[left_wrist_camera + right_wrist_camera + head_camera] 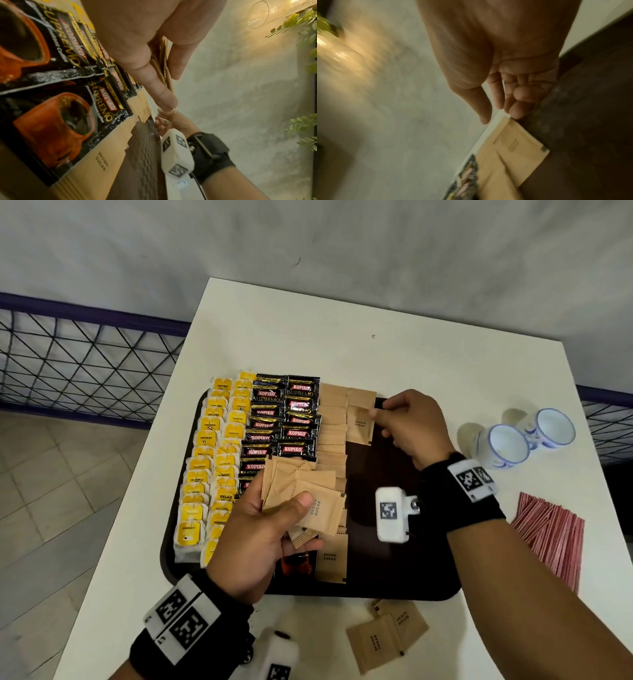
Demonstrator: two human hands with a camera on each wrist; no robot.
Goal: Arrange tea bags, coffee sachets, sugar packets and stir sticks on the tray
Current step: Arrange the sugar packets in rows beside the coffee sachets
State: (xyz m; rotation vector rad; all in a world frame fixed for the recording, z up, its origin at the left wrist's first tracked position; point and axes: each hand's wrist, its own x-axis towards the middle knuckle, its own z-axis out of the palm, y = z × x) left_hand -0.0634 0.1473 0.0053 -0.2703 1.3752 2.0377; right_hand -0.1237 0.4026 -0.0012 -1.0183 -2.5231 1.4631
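Observation:
A dark brown tray (pixel 394 570) lies on a white table. It carries two columns of yellow tea bags (pixel 212 467), two of black coffee sachets (pixel 284 419) and one of brown sugar packets (pixel 332 433). My left hand (pixel 298 508) grips a fan of sugar packets (pixel 308 484) over the tray's near middle, thumb on top; the left wrist view shows the same stack (pixel 164 54) held edge-on. My right hand (pixel 380 417) is at the tray's far side. Its fingertips (pixel 517 113) touch a corner of a flat-lying sugar packet (pixel 518 146), and the thumb stands apart from it.
A pile of red-striped stir sticks (pixel 551 535) lies on the table right of the tray. Two blue-and-white cups (pixel 507 446) stand at the far right. Two loose sugar packets (pixel 387 631) lie in front of the tray. A metal railing (pixel 85 361) runs on the left.

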